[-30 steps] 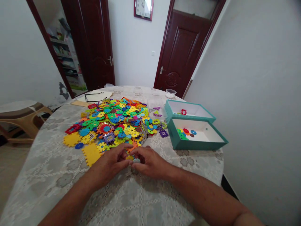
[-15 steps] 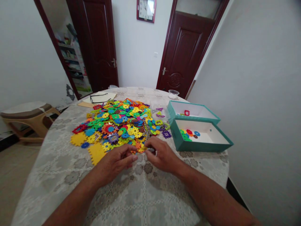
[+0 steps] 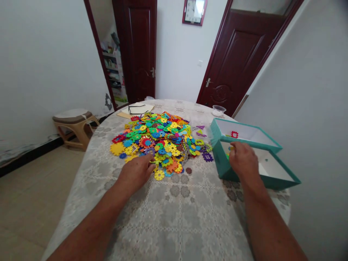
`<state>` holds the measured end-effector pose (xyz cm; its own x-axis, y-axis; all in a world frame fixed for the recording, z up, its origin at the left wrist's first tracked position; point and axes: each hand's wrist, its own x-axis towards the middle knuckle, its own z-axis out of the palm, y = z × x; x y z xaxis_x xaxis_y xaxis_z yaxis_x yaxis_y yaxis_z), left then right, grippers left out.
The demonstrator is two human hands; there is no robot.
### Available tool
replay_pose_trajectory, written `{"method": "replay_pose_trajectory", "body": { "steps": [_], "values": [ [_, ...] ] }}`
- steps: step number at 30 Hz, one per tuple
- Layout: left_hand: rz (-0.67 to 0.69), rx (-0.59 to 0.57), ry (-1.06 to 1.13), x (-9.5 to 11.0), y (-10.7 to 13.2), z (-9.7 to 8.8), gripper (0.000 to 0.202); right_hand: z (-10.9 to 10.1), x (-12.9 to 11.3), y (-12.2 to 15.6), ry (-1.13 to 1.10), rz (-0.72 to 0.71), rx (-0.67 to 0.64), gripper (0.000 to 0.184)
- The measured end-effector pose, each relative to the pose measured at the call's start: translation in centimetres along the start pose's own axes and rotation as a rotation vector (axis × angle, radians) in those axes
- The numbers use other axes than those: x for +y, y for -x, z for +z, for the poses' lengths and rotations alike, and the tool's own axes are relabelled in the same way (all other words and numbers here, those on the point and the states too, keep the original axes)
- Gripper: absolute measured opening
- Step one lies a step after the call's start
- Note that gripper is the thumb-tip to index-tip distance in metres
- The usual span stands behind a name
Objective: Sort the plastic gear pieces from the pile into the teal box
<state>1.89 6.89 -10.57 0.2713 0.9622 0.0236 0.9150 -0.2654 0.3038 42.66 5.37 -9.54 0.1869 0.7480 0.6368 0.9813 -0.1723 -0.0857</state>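
Note:
A large heap of colourful interlocking plastic snowflake pieces [image 3: 157, 141] covers the middle of the lace tablecloth [image 3: 179, 214]. My left hand [image 3: 135, 173] rests at the heap's near edge, fingers extended among the pieces, with nothing visibly held. My right hand [image 3: 244, 161] is over the front teal-rimmed box tray [image 3: 223, 168], its fingertips just inside the near corner by a yellow piece [image 3: 231, 148]. The hand hides most of the pieces in that tray. A red square piece [image 3: 234, 134] lies in the back tray [image 3: 239, 130].
Purple pieces [image 3: 207, 156] lie between the heap and the trays. At the far edge stand a small glass bowl [image 3: 219, 110] and glasses on a sheet of paper [image 3: 138, 108]. A stool [image 3: 74, 125] stands on the floor at left, and doors stand behind.
My right hand has moved from the heap over to the front tray. My left hand stays at the heap's edge. The view has turned left, shifting the table rightward in the picture.

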Motion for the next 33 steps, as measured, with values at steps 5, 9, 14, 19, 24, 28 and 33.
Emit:
{"method": "replay_pose_trajectory", "body": {
  "steps": [5, 9, 14, 19, 24, 28, 33],
  "values": [
    [-0.041, 0.036, -0.004, -0.1, 0.2, -1.1, 0.025, -1.4, -3.1, 0.2, -0.189, -0.155, 0.114, 0.029],
    [-0.135, 0.158, -0.01, -1.9, 0.2, -2.5, 0.027, -1.0, -7.5, 2.4, -0.459, -0.385, -0.178, 0.024],
    [-0.291, 0.09, -0.038, -5.6, 0.5, -4.4, 0.025, 1.4, -11.0, 5.5, -0.433, -0.5, -0.602, 0.022],
    [-0.281, -0.04, 0.04, -7.8, 1.0, -4.5, 0.03, 2.7, -11.3, 6.1, -0.391, -0.455, -0.679, 0.017],
    [-0.208, -0.152, 0.066, -7.5, 1.5, -3.2, 0.073, 3.2, -10.3, 5.6, -0.504, -0.429, -0.747, 0.015],
    [-0.187, -0.203, -0.042, -5.6, 1.8, -2.5, 0.079, 2.9, -9.6, 5.1, -0.511, -0.409, -0.832, 0.016],
    [-0.158, -0.224, -0.139, -3.8, 1.8, -1.9, 0.067, 2.5, -9.3, 4.8, -0.54, -0.315, -0.899, 0.012]
  ]
}}
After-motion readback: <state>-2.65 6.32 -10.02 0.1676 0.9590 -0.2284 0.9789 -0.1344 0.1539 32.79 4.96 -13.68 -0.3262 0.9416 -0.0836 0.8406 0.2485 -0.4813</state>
